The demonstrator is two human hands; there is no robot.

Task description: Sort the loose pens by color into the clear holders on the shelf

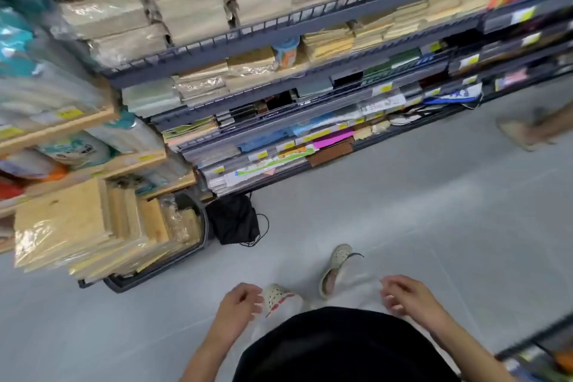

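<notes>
Left grip (238,304) low in view above the grey floor (403,211), fingers apart and loosely curled, holding nothing. Right grip (406,298) at about the same height, fingers likewise loosely curled, nothing in it. Between the two, a black top (341,347).

Just beside the left grip's fingertips, a cream clog (277,296) with red marks. Further out, between the grips, a second cream clog (336,267).

Further out again on the floor, a black drawstring bag (232,220), slumped at the foot of the grey metal shelving (279,18). Left of the bag, close against it, a dark bin (173,263) packed with plastic-wrapped wooden boards (71,220) standing on edge.

Upper shelves stacked with wrapped bundles of buff paper (186,0). Lower shelves filled with flat coloured sheets, a bright pink sheet (333,137) among them, yellow price tags along the edges. At far left, wooden shelves (93,117) carrying soft packs. Near the right edge, another person's sandalled foot (524,133) on the floor, blurred.

Pens and clear holders not to be made out anywhere in the blurred shelving.
</notes>
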